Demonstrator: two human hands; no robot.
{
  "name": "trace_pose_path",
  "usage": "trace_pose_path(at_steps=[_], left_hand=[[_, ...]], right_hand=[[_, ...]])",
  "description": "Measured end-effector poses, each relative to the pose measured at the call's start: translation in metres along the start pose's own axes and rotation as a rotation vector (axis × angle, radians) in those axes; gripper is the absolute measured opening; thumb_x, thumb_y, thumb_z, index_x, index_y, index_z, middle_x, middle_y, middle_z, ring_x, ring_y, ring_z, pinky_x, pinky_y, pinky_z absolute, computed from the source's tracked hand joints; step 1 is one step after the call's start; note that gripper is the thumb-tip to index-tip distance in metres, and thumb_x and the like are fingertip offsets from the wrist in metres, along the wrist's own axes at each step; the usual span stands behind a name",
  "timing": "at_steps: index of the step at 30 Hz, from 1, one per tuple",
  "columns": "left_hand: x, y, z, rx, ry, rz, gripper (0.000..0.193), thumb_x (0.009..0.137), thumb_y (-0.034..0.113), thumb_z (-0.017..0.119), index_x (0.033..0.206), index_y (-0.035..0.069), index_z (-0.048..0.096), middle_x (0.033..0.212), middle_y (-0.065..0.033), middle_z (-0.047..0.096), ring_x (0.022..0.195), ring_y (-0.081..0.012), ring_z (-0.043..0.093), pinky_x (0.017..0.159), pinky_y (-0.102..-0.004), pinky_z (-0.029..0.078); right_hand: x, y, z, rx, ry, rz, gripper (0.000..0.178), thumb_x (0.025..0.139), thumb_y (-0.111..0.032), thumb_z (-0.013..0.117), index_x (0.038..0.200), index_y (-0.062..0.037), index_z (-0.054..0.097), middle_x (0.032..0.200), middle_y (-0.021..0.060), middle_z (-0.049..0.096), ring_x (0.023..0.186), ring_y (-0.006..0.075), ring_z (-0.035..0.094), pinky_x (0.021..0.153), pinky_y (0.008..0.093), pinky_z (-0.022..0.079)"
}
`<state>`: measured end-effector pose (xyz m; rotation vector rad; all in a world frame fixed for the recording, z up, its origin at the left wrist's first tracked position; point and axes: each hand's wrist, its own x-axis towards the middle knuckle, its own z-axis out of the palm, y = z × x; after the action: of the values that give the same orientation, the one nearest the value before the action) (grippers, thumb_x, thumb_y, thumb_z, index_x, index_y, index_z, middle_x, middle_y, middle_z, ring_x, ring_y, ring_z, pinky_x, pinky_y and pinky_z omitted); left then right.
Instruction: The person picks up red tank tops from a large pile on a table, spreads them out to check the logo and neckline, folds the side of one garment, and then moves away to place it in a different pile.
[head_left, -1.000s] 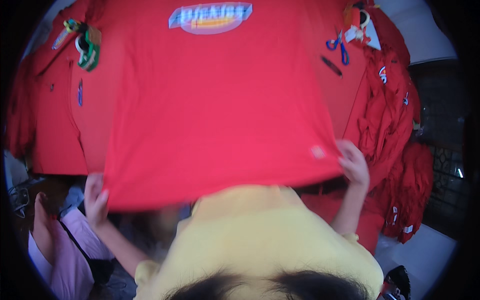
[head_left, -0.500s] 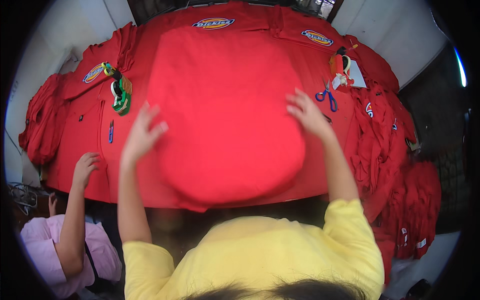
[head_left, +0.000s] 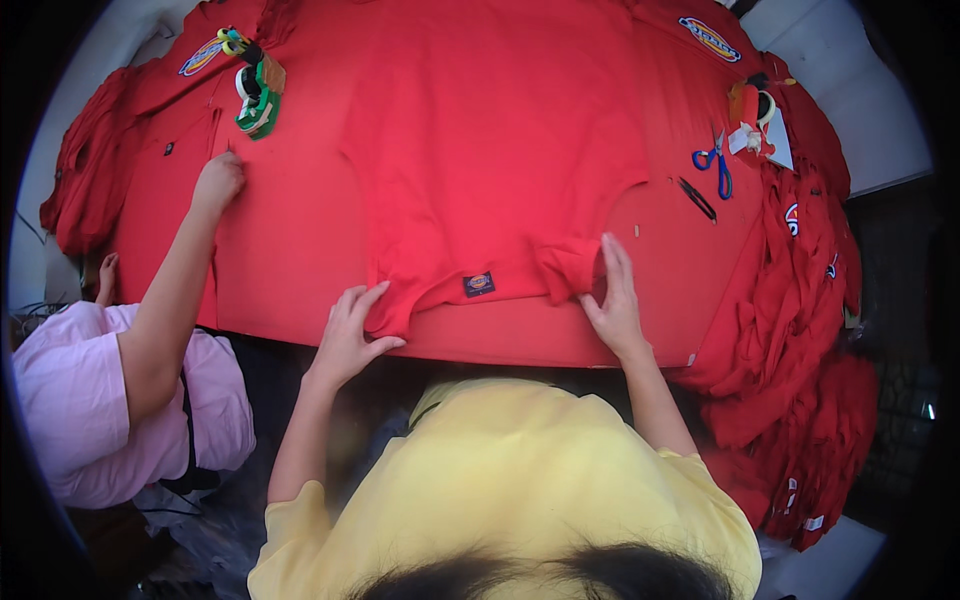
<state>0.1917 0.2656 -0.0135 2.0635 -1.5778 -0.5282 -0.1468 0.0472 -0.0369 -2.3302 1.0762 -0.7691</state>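
A red garment (head_left: 490,170) lies flat on the red-covered table in front of me. Its neckline faces me, with a dark label (head_left: 479,284) at the collar. My left hand (head_left: 348,332) rests at the garment's left shoulder corner, thumb and fingers apart. At the opposite shoulder, where the cloth is bunched, my right hand (head_left: 615,310) touches the edge with its fingers stretched and thumb spread. Black thread snips (head_left: 697,199) and blue-handled scissors (head_left: 715,168) lie to the right of the garment.
A green tape dispenser (head_left: 261,98) stands left, a red one (head_left: 752,118) right. Piles of red garments (head_left: 785,300) hang over the right edge; more lie far left. A co-worker in a pink top (head_left: 90,400) reaches onto the table at left.
The garment has come down flat, and its collar label now shows. My hands have moved nearer to me, onto its shoulders. The co-worker's hand has reached forward over the snips at left.
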Motion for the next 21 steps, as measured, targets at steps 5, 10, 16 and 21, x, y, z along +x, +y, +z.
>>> trace_pose_path(at_steps=[5,10,16,21], left_hand=[[-0.014,0.026,-0.038,0.173,-0.415,-0.014,0.028,0.076,0.02,0.066,0.1,0.006,0.064,0.094,-0.0185,0.058,0.09,-0.0368,0.059,0.078,-0.0436,0.049],[-0.012,0.053,-0.088,-0.134,-0.894,0.078,0.034,0.075,0.033,0.073,0.071,0.002,0.059,0.067,-0.0104,0.056,0.062,-0.0279,0.057,0.06,-0.034,0.046],[0.103,0.006,-0.089,-0.356,0.249,-0.209,0.054,0.083,0.035,0.068,0.118,-0.003,0.053,0.082,-0.0091,0.059,0.08,-0.0138,0.059,0.072,-0.0261,0.047],[0.047,-0.043,-0.052,-0.093,0.082,-0.434,0.063,0.075,0.045,0.075,0.111,-0.003,0.054,0.089,-0.0117,0.059,0.077,-0.0212,0.058,0.073,-0.0312,0.048]], right_hand=[[0.008,0.006,-0.044,0.103,-0.6,0.075,0.027,0.074,-0.012,0.068,0.095,0.0011,0.059,0.093,0.0204,0.06,0.091,0.0346,0.058,0.079,0.0375,0.046],[0.016,-0.022,-0.123,0.204,-1.228,0.156,0.034,0.075,-0.024,0.075,0.07,-0.0011,0.051,0.063,0.0143,0.054,0.057,0.0225,0.054,0.058,0.0363,0.042],[0.11,-0.006,-0.097,0.435,-0.079,0.136,0.051,0.086,-0.021,0.063,0.131,-0.0025,0.047,0.109,0.0177,0.059,0.096,0.0207,0.057,0.085,0.0286,0.045],[0.045,0.062,-0.097,-0.426,-0.153,0.18,0.053,0.084,-0.021,0.066,0.129,0.0003,0.048,0.108,0.0176,0.058,0.088,0.021,0.058,0.083,0.0306,0.046]])
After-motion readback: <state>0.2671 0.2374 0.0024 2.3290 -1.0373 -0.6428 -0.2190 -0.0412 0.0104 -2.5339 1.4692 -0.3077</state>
